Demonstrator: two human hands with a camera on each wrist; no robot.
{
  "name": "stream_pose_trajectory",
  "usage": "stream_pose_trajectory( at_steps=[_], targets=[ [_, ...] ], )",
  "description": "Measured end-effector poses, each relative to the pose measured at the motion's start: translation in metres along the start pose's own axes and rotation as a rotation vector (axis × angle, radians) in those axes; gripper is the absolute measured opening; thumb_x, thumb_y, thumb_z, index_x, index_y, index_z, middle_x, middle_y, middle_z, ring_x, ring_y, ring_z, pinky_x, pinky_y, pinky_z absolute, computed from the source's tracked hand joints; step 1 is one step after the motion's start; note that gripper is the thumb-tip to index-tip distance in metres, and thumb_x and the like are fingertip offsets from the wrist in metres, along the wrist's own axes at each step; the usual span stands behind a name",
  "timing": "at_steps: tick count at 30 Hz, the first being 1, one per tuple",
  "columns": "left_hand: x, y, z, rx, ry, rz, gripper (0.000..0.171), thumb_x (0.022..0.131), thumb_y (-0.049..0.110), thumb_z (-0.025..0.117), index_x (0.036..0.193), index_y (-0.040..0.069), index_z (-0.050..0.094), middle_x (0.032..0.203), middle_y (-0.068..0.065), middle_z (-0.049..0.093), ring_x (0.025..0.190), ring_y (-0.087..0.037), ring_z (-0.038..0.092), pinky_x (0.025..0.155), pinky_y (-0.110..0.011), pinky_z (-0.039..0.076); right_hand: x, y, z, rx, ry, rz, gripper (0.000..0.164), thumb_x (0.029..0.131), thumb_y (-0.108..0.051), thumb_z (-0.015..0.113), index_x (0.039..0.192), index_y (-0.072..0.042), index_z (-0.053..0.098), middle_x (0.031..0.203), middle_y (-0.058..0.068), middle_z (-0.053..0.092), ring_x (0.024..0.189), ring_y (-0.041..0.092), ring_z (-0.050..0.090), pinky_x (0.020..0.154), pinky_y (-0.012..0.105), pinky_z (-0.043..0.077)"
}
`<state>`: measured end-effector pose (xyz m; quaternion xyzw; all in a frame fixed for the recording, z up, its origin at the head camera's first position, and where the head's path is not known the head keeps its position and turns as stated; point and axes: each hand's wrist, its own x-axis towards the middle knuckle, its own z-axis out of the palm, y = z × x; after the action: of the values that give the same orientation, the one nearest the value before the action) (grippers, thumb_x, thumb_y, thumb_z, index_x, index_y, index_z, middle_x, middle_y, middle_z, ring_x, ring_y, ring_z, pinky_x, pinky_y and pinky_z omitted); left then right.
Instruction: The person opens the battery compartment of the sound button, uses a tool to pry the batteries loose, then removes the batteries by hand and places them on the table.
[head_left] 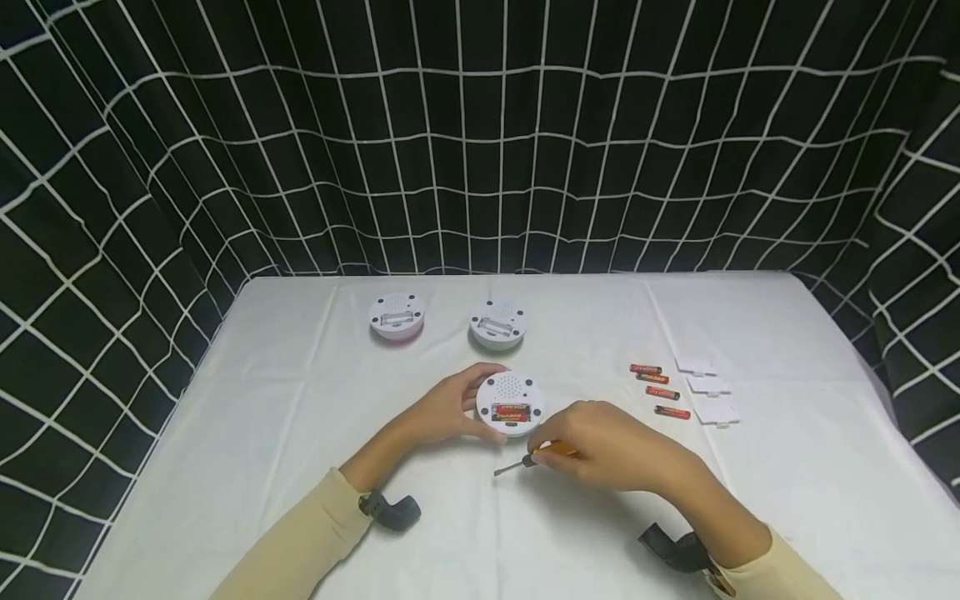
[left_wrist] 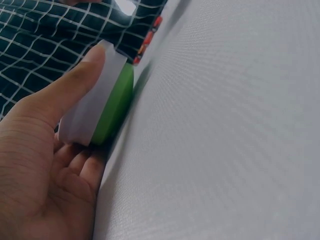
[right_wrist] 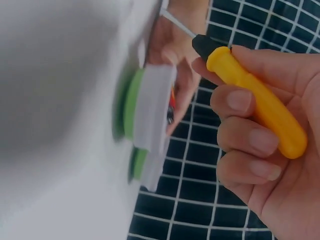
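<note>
A round white device (head_left: 510, 384) with a green underside (left_wrist: 116, 102) lies face down on the table. Two red batteries (head_left: 511, 413) sit in its uncovered compartment, below a patch of small speaker holes. My left hand (head_left: 447, 408) grips it from the left, thumb on the near side and fingers around the far side. Just right of the device, my right hand (head_left: 615, 446) holds a screwdriver (right_wrist: 257, 95) with a yellow handle and black collar. Its shaft (head_left: 510, 468) points left, and the tip is apart from the device.
Behind stand two similar upturned devices, one pinkish underneath (head_left: 398, 320) and another greenish (head_left: 498, 327), with their battery slots uncovered. To the right lie several loose red batteries (head_left: 662, 392) beside white battery covers (head_left: 708, 385). A black curtain with white netting (head_left: 480, 167) surrounds the white-clothed table (head_left: 315, 475).
</note>
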<state>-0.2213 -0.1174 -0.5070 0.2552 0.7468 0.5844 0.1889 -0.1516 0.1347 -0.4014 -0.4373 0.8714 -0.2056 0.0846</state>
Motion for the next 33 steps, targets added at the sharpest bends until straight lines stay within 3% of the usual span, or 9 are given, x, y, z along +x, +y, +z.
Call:
stream_pose_trajectory(
  at_steps=[5,18,24,28,33],
  targets=[
    [-0.002,-0.003,0.002,-0.007,-0.009,0.007,0.095,0.071,0.007,0.092,0.152,0.012,0.041,0.148,-0.004,0.054,0.135,-0.016,0.053,0.11,-0.025,0.045,0.003,-0.005,0.012,0.017,-0.028,-0.021,0.012,0.096,-0.011,0.068,0.096,-0.02,0.076,0.085,-0.019,0.067,0.069,-0.002,0.051,0.067,0.022,0.05],
    [0.0,-0.001,-0.001,0.023,-0.013,0.028,0.096,0.073,0.009,0.092,0.154,0.016,0.041,0.151,-0.001,0.051,0.137,-0.014,0.051,0.111,-0.023,0.043,0.008,-0.007,0.022,-0.008,-0.047,-0.023,0.012,0.097,-0.014,0.068,0.103,-0.017,0.077,0.094,-0.017,0.071,0.083,-0.003,0.061,0.08,0.031,0.058],
    [0.0,0.0,-0.001,0.027,-0.013,0.022,0.094,0.073,0.01,0.092,0.153,0.016,0.043,0.149,0.001,0.053,0.136,-0.013,0.051,0.111,-0.023,0.043,0.009,-0.008,0.026,-0.059,-0.074,0.001,0.016,0.091,-0.016,0.076,0.107,-0.015,0.076,0.098,-0.011,0.074,0.089,0.002,0.066,0.084,0.034,0.058],
    [-0.001,-0.001,-0.001,0.031,-0.014,0.011,0.096,0.072,0.012,0.093,0.153,0.017,0.042,0.149,0.002,0.053,0.135,-0.012,0.052,0.111,-0.024,0.044,0.009,-0.009,0.027,-0.052,-0.113,0.043,0.024,0.086,-0.012,0.08,0.109,-0.014,0.076,0.098,-0.01,0.073,0.086,0.004,0.063,0.082,0.033,0.058],
    [-0.001,-0.001,-0.001,0.052,-0.012,0.005,0.096,0.072,0.016,0.093,0.153,0.019,0.042,0.148,0.003,0.054,0.134,-0.01,0.053,0.112,-0.024,0.043,0.008,-0.008,0.028,-0.019,-0.147,0.051,0.022,0.083,-0.007,0.082,0.102,-0.014,0.074,0.087,-0.013,0.065,0.076,0.002,0.054,0.074,0.027,0.055]
  ],
)
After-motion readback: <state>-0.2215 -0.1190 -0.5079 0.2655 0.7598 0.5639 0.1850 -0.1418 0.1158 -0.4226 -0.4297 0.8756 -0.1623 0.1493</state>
